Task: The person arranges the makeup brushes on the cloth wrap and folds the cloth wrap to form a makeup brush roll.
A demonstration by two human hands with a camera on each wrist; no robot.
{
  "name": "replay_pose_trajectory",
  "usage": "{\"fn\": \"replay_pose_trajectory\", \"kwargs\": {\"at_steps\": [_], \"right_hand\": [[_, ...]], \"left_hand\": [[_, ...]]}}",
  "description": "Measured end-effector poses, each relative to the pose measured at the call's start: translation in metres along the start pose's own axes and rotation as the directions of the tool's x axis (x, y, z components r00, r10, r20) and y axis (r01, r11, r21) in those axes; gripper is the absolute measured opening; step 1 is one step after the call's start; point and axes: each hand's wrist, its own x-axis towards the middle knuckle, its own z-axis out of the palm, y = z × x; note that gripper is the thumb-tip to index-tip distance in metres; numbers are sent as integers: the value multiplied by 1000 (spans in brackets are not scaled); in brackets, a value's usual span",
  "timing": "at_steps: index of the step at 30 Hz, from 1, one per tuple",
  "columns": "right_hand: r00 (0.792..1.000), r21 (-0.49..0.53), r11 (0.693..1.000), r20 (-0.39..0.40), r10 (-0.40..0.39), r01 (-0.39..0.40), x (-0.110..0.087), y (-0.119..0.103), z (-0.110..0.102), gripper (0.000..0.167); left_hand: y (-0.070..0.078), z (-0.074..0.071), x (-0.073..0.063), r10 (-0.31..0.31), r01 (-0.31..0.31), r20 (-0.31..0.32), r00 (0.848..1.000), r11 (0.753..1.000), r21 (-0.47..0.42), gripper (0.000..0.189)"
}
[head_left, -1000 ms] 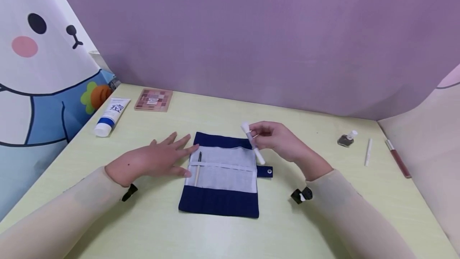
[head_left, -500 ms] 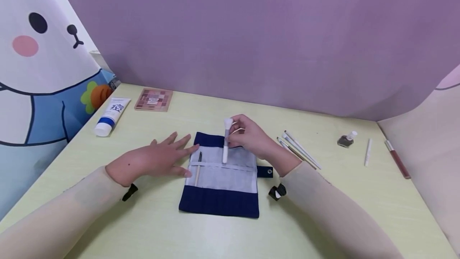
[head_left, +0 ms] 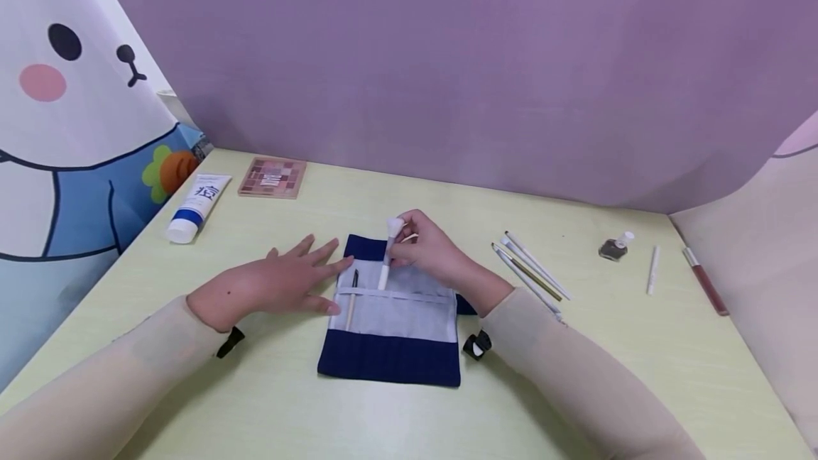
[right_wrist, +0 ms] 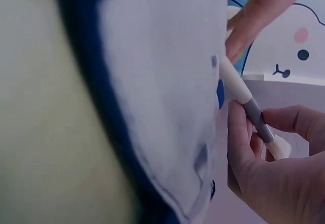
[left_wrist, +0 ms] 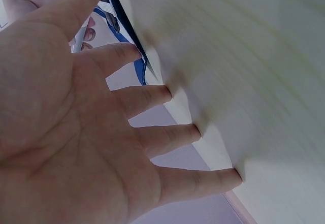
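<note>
- I have the right hand (head_left: 429, 245) pinching the fluffy brush (head_left: 384, 277) around its grey middle, thumb against fingers, bristles up and away from the cloth. I judge that grip leaves the white end free to point at the band.
- The brush is over the unfolded pouch (head_left: 390, 359), left of its centre, white end at the elastic band (head_left: 415, 297); I cannot tell whether they touch.
- My left hand (head_left: 271, 288) holds nothing: fingers straight and fanned, index fingertip at the pouch's left edge, the other three on the table (head_left: 287, 403). It probably steadies the cloth.
- A thin brush (head_left: 351, 309) sits under the band near the left edge, so the fluffy one would need room to its right.
- Right of the pouch lie loose brushes (head_left: 527, 272), just beyond my right forearm; the sleeve could brush them. That wrist hides part of the closing tab (head_left: 466, 305).
- Well to the right: a small bottle (head_left: 612, 251), white pen (head_left: 652, 270) and lip gloss (head_left: 706, 282). Far left: cream tube (head_left: 199, 201) and palette (head_left: 273, 177), out of the way.
</note>
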Motion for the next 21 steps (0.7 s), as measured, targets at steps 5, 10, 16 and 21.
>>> {"fn": "replay_pose_trajectory", "kwargs": {"at_steps": [5,10,16,21], "right_hand": [[1000,-4,1000,10,25,-25,-3,-1,3,50],[999,-13,999,31,36,-36,-5,0,3,47],[994,-28,998,95,52,-49,-9,3,6,51],[991,-87,996,124,42,-31,-13,1,7,50]], "left_hand": [[1,-1,-1,-2,2,1,1000,1000,2,89],[2,-2,-1,-4,4,4,1000,1000,3,89],[1,-2,-1,3,-3,3,1000,1000,0,87],[0,-1,0,5,-5,1,1000,1000,1,88]]}}
